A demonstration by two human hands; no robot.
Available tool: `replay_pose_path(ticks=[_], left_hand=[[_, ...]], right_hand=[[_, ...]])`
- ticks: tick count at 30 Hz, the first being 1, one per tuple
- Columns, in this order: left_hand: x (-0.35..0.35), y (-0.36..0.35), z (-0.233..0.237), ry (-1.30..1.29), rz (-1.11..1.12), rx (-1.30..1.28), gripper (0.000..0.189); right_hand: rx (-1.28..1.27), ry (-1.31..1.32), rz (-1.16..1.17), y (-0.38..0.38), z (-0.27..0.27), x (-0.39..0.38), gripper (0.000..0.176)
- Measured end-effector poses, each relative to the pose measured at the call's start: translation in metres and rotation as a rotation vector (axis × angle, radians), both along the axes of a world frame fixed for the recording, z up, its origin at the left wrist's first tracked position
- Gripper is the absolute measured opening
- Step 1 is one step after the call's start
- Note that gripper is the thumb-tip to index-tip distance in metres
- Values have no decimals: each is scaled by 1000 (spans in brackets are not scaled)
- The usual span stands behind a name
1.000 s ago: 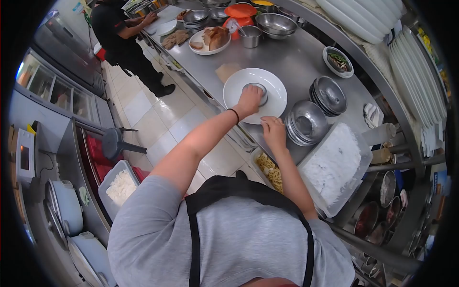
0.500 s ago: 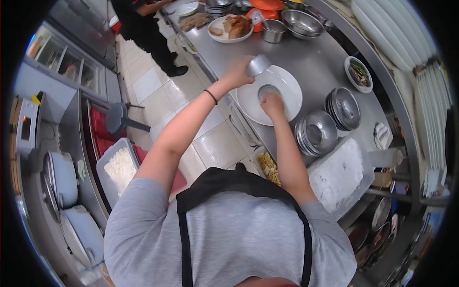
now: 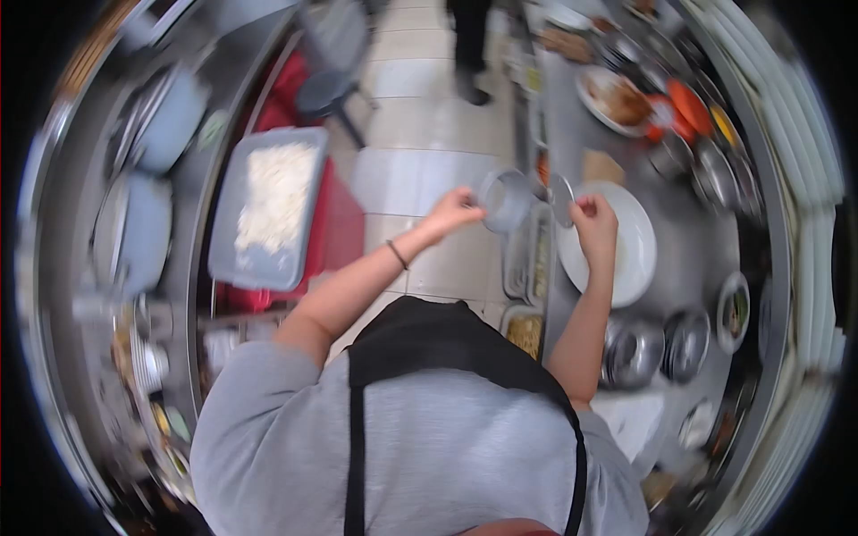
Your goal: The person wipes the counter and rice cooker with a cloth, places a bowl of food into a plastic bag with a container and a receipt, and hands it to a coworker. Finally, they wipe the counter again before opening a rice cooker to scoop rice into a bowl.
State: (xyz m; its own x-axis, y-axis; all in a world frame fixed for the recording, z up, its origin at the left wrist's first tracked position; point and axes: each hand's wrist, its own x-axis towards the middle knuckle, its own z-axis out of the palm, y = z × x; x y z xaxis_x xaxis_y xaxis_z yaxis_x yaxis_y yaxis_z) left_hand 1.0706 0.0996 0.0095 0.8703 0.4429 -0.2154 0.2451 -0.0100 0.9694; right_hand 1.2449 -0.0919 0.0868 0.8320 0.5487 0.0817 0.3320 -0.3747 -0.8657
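My left hand [image 3: 454, 213] is closed on a short, round metal mould [image 3: 504, 202], held tilted over the aisle beside the counter. Motion blur keeps me from telling whether the mould has a bottom. A thin round metal disc [image 3: 561, 200] stands on edge in my right hand [image 3: 593, 220], pinched between the fingers. The disc is just right of the mould and apart from it. Below and beside my right hand lies a large white plate [image 3: 633, 255] on the steel counter, partly hidden by my hand and forearm.
Left of the aisle stands a plastic tub [image 3: 313, 228] of white crumbly food, near a dark stool [image 3: 329, 94]. Stacked metal bowls [image 3: 633, 353], a bowl of greens [image 3: 735, 313] and a plate of browned food [image 3: 617, 96] line the counter. Another person's leg [image 3: 470, 45] shows ahead.
My view has turned left. My right hand has lifted the metal disc off the white plate. My left hand has carried the mould from above the plate to over the aisle.
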Motion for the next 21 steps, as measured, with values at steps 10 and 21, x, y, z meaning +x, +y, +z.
replay_pose_path(ticks=[10, 21], left_hand=[[-215, 5, -3, -360, 508, -669, 35], [-633, -59, -24, -686, 1212, -741, 41]], right_hand=[[177, -101, 522, 145, -47, -182, 12], [39, -205, 887, 200, -87, -420, 21]])
